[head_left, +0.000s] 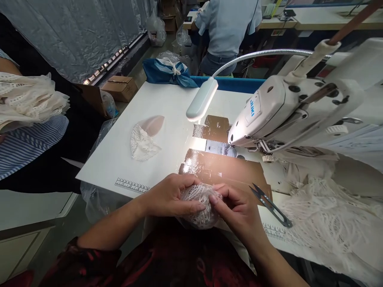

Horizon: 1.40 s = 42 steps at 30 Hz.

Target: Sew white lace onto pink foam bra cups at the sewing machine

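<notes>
A rounded white lace piece (199, 213) is held between my two hands at the table's front edge. My left hand (176, 197) grips its left side, thumb lying across the lace. On the right, my right hand (235, 201) pinches the upper edge between thumb and fingers. Black thread snips (271, 205) lie on the table just right of my right hand. Farther left rests another piece, a lace and beige cup-shaped fabric (145, 139). The sewing machine (269, 107) stands beyond my right hand, its needle area lit by a lamp (202, 99).
Brown taped cardboard (227, 165) covers part of the white table (176, 107). Lace fabric (332, 219) is heaped at right. A blue tied bundle (170, 71) sits at the back edge. One person (230, 28) sits ahead; another at left holds a lace stack (30, 99).
</notes>
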### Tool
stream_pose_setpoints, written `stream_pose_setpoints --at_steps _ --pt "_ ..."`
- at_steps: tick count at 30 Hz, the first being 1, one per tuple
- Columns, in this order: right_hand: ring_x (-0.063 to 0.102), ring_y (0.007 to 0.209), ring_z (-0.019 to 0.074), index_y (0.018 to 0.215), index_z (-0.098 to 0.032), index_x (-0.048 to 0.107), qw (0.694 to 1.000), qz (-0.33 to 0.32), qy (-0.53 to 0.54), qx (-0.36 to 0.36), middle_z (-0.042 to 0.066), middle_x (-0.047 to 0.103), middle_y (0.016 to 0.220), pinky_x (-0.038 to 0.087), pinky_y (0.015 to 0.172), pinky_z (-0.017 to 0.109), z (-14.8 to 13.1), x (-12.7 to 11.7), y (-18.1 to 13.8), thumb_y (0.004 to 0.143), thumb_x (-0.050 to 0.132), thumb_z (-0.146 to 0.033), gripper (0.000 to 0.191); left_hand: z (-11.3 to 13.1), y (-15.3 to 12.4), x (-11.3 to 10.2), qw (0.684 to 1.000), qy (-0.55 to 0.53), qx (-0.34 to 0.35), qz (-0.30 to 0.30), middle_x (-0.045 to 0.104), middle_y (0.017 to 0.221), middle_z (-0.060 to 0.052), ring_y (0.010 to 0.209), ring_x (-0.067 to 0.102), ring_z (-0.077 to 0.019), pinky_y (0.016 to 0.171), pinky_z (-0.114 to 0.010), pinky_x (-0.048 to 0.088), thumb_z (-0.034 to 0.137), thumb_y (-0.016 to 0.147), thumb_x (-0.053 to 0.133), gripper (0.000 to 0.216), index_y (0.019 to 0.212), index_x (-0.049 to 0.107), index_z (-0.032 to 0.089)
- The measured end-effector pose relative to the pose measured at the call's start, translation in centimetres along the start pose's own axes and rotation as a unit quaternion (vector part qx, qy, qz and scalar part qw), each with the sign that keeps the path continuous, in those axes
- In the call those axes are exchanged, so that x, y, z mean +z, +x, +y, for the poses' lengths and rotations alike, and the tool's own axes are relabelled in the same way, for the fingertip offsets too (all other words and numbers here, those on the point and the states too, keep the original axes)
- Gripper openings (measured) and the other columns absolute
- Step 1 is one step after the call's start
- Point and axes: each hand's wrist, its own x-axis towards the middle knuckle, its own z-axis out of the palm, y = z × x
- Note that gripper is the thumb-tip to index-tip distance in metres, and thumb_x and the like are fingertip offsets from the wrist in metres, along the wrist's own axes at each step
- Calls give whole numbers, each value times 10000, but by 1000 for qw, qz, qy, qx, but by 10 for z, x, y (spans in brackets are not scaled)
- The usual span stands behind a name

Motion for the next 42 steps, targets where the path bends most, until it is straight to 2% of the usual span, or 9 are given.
stream_pose_setpoints --at_steps 10,19,23,25,28,32,34,37,42 --pt "541 581 136 665 -188 607 999 25 -40 22 19 623 645 405 521 244 1 -2 2 834 612 -331 221 7 14 -1 996 82 16 18 576 746 2 673 496 -119 634 -229 393 314 856 598 196 921 637 134" --pt "550 612 149 674 -192 604 999 4 -27 29 2 561 605 424 551 255 -4 -4 3 836 607 -340 220 9 21 4 998 -43 -24 31 548 744 -10 688 479 -113 615 -208 382 288 837 605 177 813 641 117" --pt "558 658 147 713 -193 615 999 -22 -1 42 13 606 691 453 595 258 0 -9 4 825 632 -360 201 9 23 6 992 -110 -50 29 532 715 -5 676 476 -108 614 -203 383 283 818 614 180 785 625 106" --pt "585 725 152 818 -202 637 997 -41 30 64 23 643 792 487 650 263 3 -16 5 798 671 -365 168 8 23 6 986 -149 -67 33 528 704 -1 660 475 -105 609 -205 384 298 811 624 193 786 615 106" --pt "623 845 163 998 -232 634 991 -42 94 88 38 669 935 522 741 278 6 -30 6 763 713 -369 283 8 22 5 980 -181 -74 31 534 709 -4 654 479 -105 617 -213 388 313 805 637 208 794 609 107" --pt "635 936 191 1035 -233 637 992 -49 99 64 64 673 999 524 823 318 1 -40 9 790 681 -396 297 10 21 6 981 -181 -66 23 522 701 -3 647 474 -105 612 -218 385 336 806 639 234 772 591 109" --pt "631 901 195 1006 -218 645 994 -77 61 50 70 673 979 523 790 318 -5 -38 11 816 646 -415 274 12 21 7 985 -160 -56 25 511 691 2 634 463 -101 596 -214 377 338 810 630 233 768 586 113" --pt "577 728 148 892 -197 635 992 -118 -6 43 28 636 801 482 652 259 -14 -32 14 854 597 -431 240 17 22 10 994 -105 -30 27 495 674 12 623 441 -94 578 -203 356 310 820 612 208 756 589 113" --pt "462 587 102 733 -183 582 990 -133 -41 35 -24 519 641 380 531 220 -20 -26 15 856 594 -420 267 21 20 12 997 -77 -7 14 491 663 21 626 438 -88 573 -190 350 277 840 590 195 731 569 116"
